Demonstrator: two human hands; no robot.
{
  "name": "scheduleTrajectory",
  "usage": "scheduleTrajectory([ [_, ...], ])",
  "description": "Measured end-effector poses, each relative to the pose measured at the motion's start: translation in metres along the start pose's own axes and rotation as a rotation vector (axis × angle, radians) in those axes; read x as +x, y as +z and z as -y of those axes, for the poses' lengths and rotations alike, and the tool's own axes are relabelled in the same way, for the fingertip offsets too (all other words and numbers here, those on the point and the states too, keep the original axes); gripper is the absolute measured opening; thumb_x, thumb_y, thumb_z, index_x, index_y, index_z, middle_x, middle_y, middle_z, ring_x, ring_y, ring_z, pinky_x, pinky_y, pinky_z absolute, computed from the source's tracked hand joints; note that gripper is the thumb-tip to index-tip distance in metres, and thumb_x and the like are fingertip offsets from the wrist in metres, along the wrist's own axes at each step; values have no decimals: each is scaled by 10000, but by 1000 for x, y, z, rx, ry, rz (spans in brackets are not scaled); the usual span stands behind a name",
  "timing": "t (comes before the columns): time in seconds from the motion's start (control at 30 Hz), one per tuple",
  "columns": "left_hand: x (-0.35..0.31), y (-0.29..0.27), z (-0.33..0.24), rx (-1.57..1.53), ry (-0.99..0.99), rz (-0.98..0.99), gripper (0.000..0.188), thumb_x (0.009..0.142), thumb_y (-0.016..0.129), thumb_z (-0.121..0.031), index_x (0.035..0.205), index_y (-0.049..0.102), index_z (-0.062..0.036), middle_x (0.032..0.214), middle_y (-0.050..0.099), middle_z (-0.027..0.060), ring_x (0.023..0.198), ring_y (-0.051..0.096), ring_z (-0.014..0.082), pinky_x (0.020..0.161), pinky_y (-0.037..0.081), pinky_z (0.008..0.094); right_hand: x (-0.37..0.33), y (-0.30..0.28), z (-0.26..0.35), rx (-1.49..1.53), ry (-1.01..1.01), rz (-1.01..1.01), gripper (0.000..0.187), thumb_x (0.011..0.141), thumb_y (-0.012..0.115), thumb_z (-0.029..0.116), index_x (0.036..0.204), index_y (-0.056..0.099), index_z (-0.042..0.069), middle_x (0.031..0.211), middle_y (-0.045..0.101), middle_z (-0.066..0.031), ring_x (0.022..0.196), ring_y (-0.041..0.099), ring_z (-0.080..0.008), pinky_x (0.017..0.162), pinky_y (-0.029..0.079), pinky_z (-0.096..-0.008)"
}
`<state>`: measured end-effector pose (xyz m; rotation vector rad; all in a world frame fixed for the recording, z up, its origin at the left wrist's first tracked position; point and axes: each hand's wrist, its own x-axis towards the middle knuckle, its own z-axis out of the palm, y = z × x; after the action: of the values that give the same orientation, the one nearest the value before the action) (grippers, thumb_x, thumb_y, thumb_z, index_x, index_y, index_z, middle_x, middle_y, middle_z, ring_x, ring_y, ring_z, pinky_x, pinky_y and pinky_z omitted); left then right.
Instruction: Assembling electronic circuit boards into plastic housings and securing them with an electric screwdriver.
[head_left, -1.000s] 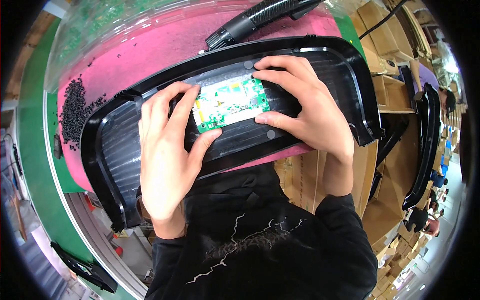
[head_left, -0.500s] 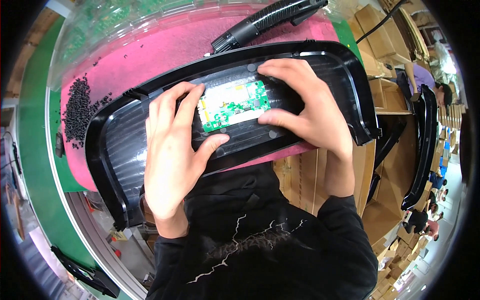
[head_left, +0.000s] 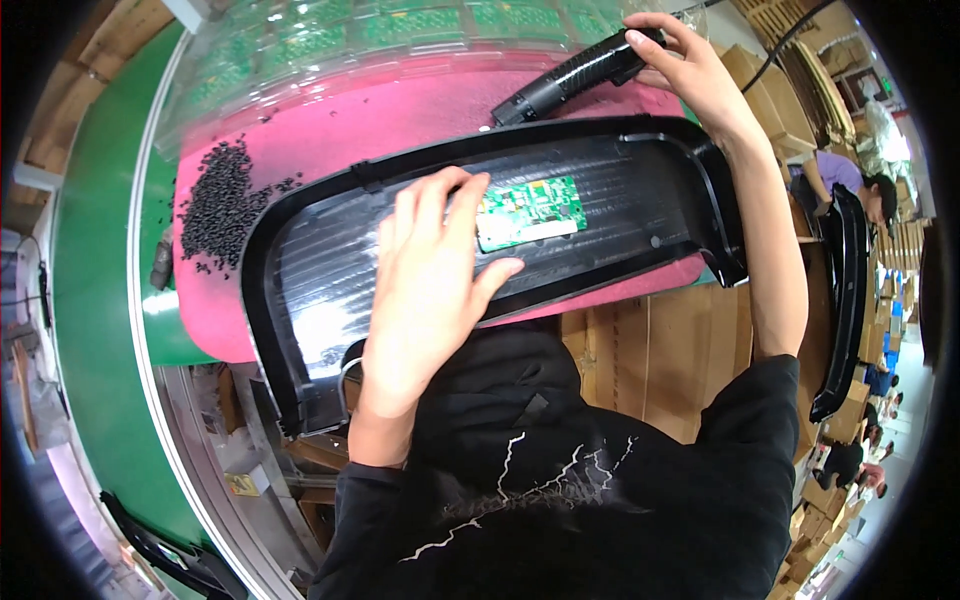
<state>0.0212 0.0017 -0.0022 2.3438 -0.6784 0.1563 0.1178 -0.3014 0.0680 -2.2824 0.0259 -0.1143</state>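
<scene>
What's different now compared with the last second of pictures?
The right hand has left the right side of the green circuit board and moved up and right; it is now on the rear end of the black power tool. The left hand stays at the board's left edge; the board remains in the black housing.

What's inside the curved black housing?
A green circuit board lies inside the housing, with the left grip at its left edge. The housing's inner surface beneath both is covered and can't be seen.
</scene>
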Motion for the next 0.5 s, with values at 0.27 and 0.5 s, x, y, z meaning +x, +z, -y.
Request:
scheduleTrajectory([
  [0.27, -6, 0, 1, 6, 5, -29, 690, 731, 811, -246, 1321, 529, -22, 1328, 503, 143, 1249, 462, 334, 1026, 387, 426, 1, 90, 65, 595, -384, -205, 260, 916, 650, 96, 1116, 516, -3, 982, 595, -75, 896, 608, -161, 806, 500, -310],
  [0.5, -6, -2, 4, -33, 3, -77, 650, 744, 807, -227, 1292, 541, -1, 1270, 546, 155, 1206, 498, 333, 1010, 404, 426, -14, 108, 103, 1270, -234, -113, 252, 975, 621, 297, 1019, 574, 54, 772, 577, -49, 714, 586, -183, 746, 509, -360],
])
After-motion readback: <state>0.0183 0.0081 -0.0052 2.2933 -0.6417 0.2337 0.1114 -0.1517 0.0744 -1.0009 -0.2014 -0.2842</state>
